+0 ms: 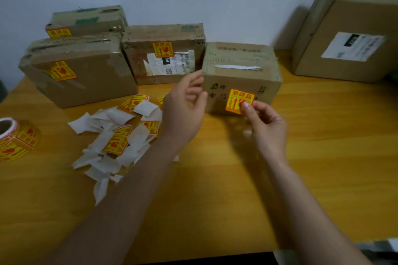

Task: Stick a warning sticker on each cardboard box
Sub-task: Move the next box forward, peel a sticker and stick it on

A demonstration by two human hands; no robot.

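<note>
Wooden table: backing scraps, sticker roll beside boxes.

I see two bare forearms running up from the bottom edge of my view, no sleeves on either one, nothing covering them from the elbow end up to the wrists. Left hand: no ring, no glove, no watch or band at the wrist. Right hand: same story, fingers bare, wrist bare. Nails look short and unpainted where I can make them out, though motion blur softens the fingertips. I spot no bracelets, plasters, marks or tattoos on either arm. No clothing shows anywhere in my view.
</note>
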